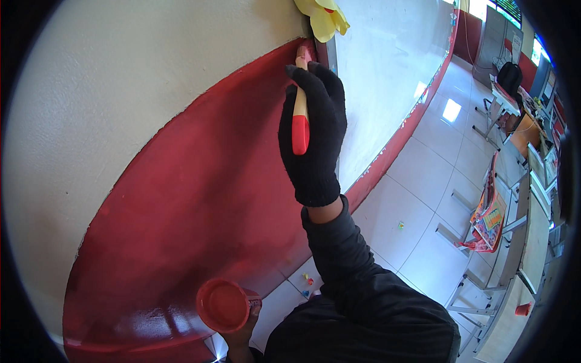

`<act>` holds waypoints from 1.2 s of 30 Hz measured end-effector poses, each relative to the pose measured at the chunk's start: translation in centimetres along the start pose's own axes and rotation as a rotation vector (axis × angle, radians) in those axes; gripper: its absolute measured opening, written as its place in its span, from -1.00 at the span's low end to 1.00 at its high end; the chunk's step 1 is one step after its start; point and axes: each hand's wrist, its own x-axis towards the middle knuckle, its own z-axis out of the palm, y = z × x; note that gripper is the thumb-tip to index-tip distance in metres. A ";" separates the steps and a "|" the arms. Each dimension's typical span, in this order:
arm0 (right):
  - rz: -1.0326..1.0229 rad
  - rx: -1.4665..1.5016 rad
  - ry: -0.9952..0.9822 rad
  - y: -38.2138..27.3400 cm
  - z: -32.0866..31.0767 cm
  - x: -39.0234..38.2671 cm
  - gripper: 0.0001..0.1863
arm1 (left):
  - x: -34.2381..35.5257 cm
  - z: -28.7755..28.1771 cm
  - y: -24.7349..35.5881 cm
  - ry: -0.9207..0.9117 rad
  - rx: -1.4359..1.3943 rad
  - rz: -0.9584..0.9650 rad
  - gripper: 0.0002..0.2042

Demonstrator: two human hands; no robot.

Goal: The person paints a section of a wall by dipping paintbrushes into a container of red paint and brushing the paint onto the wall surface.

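My right hand (pixel 319 124), in a black knit glove, is closed round a paintbrush (pixel 300 124) with a pale wooden handle and a red end. Its bristles touch the top corner of the red-painted wall section (pixel 200 181), beside the whiteboard frame (pixel 330 57). Low in the view, my left hand (pixel 245 330) grips a cup of red paint (pixel 224 306), held upright close to the wall. The cup hides part of that hand. Above the red section the wall is cream (pixel 109 91), with a curved-looking line between the two colours.
A yellow paper flower (pixel 325 18) hangs over the corner of the whiteboard (pixel 387 72). Desks (pixel 514 284) and chairs line the right side, with a black backpack (pixel 509 77) farther off. Small scraps (pixel 308 279) lie on the white tiled floor (pixel 417 181).
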 end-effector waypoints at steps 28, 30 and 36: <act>0.077 0.018 0.030 -0.3 0.1 -0.7 -0.80 | 0.2 0.3 1.0 -0.010 0.008 0.012 -0.27; 0.056 0.046 0.011 -0.3 -0.2 -0.6 -0.80 | 0.3 0.4 1.2 -0.006 0.038 0.011 -0.28; 0.076 0.035 -0.005 -0.8 -1.1 -1.6 -0.82 | 0.5 0.8 1.0 0.005 -0.030 0.039 -0.27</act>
